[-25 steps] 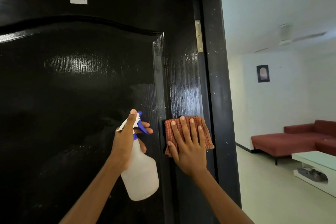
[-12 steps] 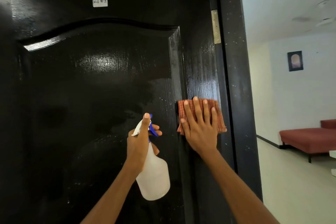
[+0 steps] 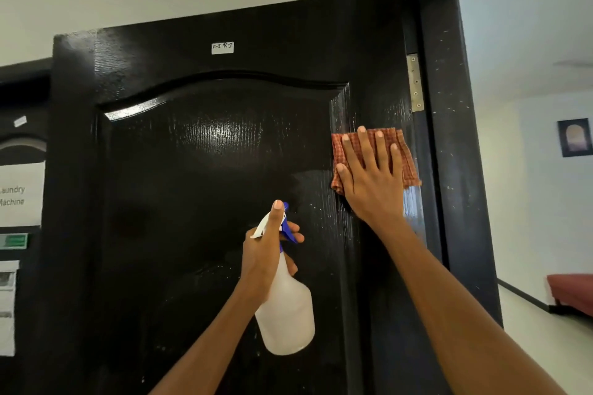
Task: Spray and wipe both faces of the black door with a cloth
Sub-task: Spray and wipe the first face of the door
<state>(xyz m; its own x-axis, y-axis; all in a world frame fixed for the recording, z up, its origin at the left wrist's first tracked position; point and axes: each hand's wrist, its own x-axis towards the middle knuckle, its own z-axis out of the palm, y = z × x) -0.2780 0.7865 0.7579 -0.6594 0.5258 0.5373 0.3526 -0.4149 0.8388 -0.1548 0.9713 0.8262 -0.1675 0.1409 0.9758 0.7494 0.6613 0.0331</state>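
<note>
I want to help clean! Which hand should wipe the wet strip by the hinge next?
Probably the right hand: it already presses the checked cloth flat there. The left hand grips the spray bottle.

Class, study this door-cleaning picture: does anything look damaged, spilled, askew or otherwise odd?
Nothing is damaged or spilled. The black door carries pale specks near the spray bottle, and the door frame is flecked too, so wiping is unfinished. The right hand presses the cloth flat; the left hand grips the bottle.
</note>
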